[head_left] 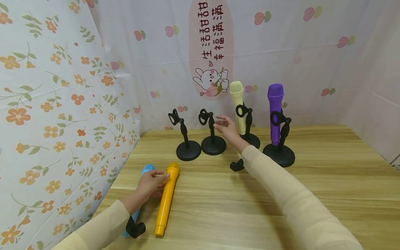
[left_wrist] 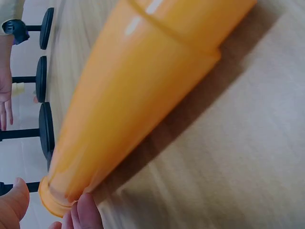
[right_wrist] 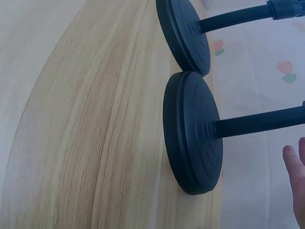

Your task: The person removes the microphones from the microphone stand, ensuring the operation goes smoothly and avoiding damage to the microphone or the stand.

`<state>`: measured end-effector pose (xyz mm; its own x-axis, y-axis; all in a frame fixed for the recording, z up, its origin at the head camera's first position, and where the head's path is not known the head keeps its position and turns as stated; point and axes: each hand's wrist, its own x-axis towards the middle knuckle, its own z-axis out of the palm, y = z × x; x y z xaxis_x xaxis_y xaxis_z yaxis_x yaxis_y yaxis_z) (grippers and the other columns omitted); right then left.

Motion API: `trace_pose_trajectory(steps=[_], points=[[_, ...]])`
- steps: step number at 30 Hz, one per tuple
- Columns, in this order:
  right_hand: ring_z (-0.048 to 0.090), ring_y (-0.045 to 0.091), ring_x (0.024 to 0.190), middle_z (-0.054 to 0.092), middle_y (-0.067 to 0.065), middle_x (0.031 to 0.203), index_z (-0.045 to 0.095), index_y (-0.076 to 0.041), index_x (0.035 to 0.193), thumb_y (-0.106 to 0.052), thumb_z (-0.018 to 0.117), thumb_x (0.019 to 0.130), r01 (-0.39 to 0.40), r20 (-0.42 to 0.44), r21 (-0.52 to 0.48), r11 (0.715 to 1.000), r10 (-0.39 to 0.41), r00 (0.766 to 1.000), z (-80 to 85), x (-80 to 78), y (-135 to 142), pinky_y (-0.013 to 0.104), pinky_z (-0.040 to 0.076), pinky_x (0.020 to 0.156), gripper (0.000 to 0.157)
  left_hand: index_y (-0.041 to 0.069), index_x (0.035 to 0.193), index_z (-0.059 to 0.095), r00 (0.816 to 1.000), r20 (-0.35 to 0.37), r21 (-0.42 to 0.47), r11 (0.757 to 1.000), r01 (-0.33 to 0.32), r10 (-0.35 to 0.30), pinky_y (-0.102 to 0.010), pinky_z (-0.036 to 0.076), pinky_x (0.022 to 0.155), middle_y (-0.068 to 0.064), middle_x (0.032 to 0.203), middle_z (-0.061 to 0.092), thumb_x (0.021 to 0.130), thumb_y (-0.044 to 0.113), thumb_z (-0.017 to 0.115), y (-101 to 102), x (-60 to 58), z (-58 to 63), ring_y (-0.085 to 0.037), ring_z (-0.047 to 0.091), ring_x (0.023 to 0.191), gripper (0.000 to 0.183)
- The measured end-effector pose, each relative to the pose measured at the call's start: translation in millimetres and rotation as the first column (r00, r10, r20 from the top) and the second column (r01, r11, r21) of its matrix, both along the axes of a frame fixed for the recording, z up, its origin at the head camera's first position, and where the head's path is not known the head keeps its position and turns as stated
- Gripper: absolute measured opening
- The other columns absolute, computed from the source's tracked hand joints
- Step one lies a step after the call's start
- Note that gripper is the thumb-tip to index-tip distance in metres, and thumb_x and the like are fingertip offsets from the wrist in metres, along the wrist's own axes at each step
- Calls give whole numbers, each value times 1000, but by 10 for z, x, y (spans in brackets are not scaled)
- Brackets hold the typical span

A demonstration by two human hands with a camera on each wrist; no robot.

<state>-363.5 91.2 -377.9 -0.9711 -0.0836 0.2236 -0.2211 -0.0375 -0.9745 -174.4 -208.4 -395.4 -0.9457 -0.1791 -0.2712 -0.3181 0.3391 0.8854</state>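
Note:
My left hand (head_left: 151, 184) holds the orange microphone (head_left: 166, 205) near its head, thumb on the upper side and fingers low beside it. In the left wrist view the orange body (left_wrist: 124, 90) slants close above its shadow on the tabletop. Partly hidden beneath that hand and forearm lies a blue microphone (head_left: 148, 168). My right hand (head_left: 228, 131) reaches out with loose, spread fingers, nothing in its grasp, just right of an unoccupied black microphone stand (head_left: 213, 145). In the right wrist view its fingers (right_wrist: 294, 164) come close to a stand's post (right_wrist: 262, 121).
Another unoccupied stand (head_left: 188, 151) is at the left. To the right, a pale yellow microphone (head_left: 239, 111) and a purple microphone (head_left: 275, 111) lean upright in their own stands. A patterned cloth (head_left: 281, 45) hangs behind the wooden table (head_left: 212, 208).

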Motion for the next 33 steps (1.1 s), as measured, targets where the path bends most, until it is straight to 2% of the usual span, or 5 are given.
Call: trace_pose_trajectory(steps=[8, 13, 19, 25, 33], points=[[57, 35, 114, 55, 28, 126, 51, 1, 134, -4, 64, 94, -11, -9, 45, 999, 12, 1000, 16, 86, 85, 46, 47, 96, 42, -1, 126, 54, 1000, -18, -11, 1000, 10, -11, -40, 58, 64, -25, 127, 47, 92, 31, 69, -4, -51, 84, -33, 64, 98, 48], [58, 33, 112, 56, 25, 123, 51, -1, 134, -6, 64, 94, -11, -14, 71, 997, 12, 1000, -7, 138, 151, 44, 48, 96, 42, -1, 130, 53, 998, -43, -11, 999, 33, -34, -42, 58, 67, -25, 125, 48, 92, 32, 69, 8, -104, 115, -36, 63, 102, 52], [59, 30, 110, 57, 22, 123, 52, -3, 134, -9, 65, 94, -11, -2, 62, 998, 12, 1000, -30, 212, 222, 43, 48, 96, 42, 2, 131, 54, 998, -53, 0, 999, 41, -41, -42, 58, 68, -21, 122, 51, 92, 32, 69, 58, -177, 161, -32, 64, 98, 51], [60, 27, 109, 58, 19, 121, 53, -5, 135, -11, 66, 94, -19, 12, 60, 998, 18, 1000, -57, 272, 290, 39, 49, 94, 43, 4, 131, 56, 997, -52, -11, 999, 50, -50, -40, 58, 67, -16, 116, 59, 90, 36, 71, 137, -208, 269, -28, 65, 97, 54], [62, 26, 108, 58, 20, 123, 53, -5, 135, -13, 67, 93, -3, 27, 42, 999, 2, 1000, -26, 394, 401, 39, 50, 93, 45, 4, 131, 56, 995, -86, 30, 998, 60, -58, -40, 58, 67, -17, 118, 59, 92, 30, 69, 246, -256, 388, -32, 64, 98, 49]])
